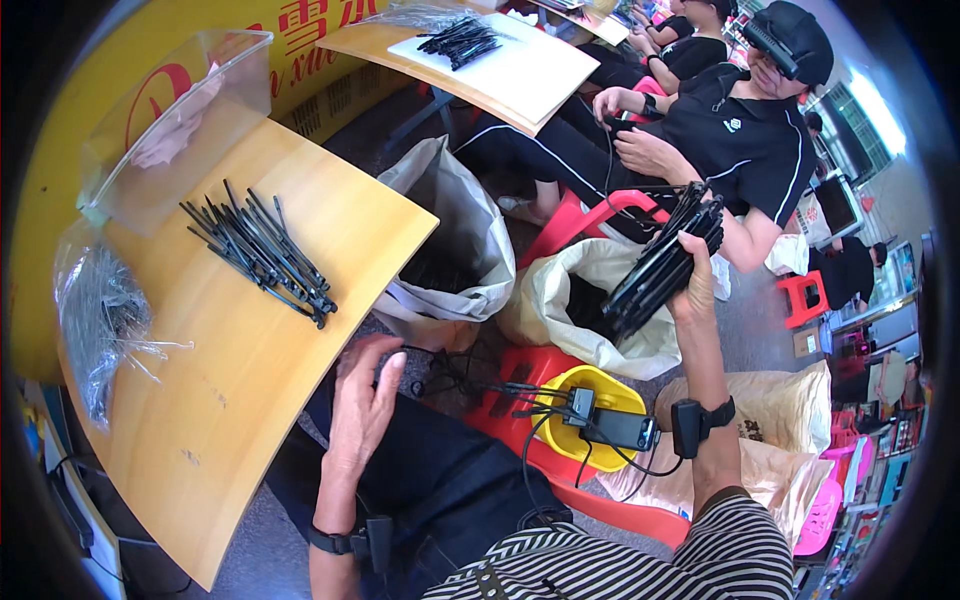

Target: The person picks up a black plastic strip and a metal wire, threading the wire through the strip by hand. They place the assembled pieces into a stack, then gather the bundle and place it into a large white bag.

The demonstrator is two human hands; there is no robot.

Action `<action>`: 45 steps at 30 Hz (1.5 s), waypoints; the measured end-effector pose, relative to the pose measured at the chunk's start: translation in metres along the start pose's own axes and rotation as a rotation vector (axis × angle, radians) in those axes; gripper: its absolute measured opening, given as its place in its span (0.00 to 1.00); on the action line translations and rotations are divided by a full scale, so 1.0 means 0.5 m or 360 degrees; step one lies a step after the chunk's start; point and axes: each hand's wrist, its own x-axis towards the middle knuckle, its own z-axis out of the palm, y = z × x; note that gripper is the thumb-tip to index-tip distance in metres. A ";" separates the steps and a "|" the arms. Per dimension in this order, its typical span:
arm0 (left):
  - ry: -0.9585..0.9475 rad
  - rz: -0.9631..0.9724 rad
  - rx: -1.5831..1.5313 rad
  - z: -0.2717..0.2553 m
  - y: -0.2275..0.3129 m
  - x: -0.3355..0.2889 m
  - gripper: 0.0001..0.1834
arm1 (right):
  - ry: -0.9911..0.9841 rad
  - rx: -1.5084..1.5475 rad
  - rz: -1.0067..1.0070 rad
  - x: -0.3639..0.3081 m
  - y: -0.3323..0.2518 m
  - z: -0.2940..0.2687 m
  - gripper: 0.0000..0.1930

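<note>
The right hand (697,285) is grasping a black bundle (665,262) of slender strips and is holding it tilted above the cream sack (640,355). The left hand (365,405) is hanging released beside the worktop (200,430), fingers loosely curled; nothing is visibly resting in its grip. A loose pile (262,255) of similar strips is lying on the worktop, apart from both hands.

Potential faults:
- Spillage: the right hand alone is supporting the bundle, and its ends are fanning out. A slackening grip could be causing strips to drop, inside the sack or past its rim.
- Snagging: cords (460,375) are trailing near the left hand, and a cable is running from the right wristband (688,428) toward the device (625,430) at the yellow tub (560,385). A wide arm swing could be pulling the device off.
- Scattering: the pile is lying unbound; a brushing sleeve could be dislodging strips.
</note>
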 end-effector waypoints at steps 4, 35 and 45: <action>-0.0130 0.0098 -0.0386 0.009 0.073 0.036 0.15 | -0.0360 0.0019 0.0271 -0.031 -0.021 0.064 0.21; 0.0984 -0.0172 -0.1655 -0.215 0.160 0.040 0.23 | -0.2158 -0.0861 0.0828 -0.210 0.183 0.696 0.11; 0.1119 0.0275 -0.1600 -0.329 0.176 0.004 0.11 | -0.2258 -0.1233 -0.1248 -0.271 0.173 0.804 0.32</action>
